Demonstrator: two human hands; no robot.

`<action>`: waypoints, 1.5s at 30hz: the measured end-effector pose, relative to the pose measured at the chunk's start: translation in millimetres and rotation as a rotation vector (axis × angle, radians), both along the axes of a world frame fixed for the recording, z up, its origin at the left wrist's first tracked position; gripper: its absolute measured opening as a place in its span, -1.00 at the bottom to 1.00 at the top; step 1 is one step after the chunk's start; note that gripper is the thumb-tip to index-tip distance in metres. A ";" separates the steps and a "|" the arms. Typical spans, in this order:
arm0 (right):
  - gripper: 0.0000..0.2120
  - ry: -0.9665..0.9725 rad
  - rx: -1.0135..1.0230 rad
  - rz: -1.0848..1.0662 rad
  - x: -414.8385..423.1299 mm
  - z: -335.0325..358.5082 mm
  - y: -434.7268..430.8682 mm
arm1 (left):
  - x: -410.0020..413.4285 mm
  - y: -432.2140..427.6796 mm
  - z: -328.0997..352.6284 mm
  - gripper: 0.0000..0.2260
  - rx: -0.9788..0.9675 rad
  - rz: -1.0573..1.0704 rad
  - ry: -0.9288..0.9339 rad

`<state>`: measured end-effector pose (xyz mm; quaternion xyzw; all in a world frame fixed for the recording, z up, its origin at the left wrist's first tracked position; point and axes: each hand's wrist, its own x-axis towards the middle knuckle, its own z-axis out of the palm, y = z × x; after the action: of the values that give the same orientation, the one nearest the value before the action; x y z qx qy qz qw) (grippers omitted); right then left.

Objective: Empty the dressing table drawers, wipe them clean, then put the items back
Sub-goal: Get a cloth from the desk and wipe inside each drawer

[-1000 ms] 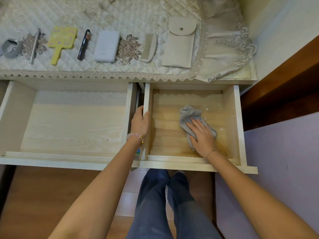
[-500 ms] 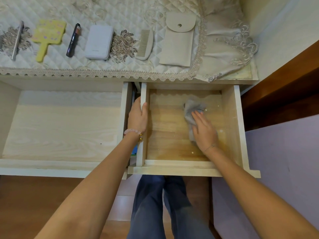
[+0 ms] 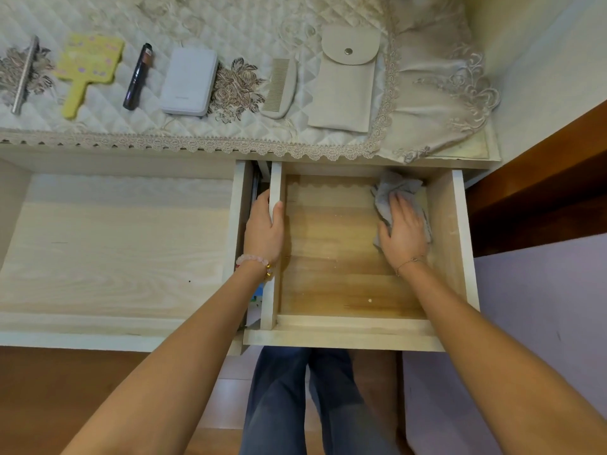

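Far corner of right drawer (image 3: 331, 277): right hand (image 3: 402, 233) presses grey cloth (image 3: 395, 188) flat-fingered. Cloth looks soft and light, best pinned under the palm. Left hand (image 3: 264, 231) clasps drawer wall (image 3: 275, 178).

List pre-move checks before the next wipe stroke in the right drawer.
1. Cloth pressed under right grip: ok.
2. Left grip holds right drawer by its left wall, steadying it: ok.
3. Right drawer emptied of items: ok.
4. Its floor clean: not ok, white specks near the front.
5. Left drawer wiped: cannot tell.
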<state>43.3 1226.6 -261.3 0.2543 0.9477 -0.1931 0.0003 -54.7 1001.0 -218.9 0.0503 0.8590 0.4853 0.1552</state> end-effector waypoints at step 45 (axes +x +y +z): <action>-0.54 -0.129 -0.083 0.122 18.1 -6.4 13.3 | 3.3 -0.2 0.4 -0.70 0.098 0.036 -0.049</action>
<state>61.4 1239.9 -267.7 0.2080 0.9506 -0.2149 0.0837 -51.4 1000.8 -218.5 0.0302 0.8310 0.5304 0.1649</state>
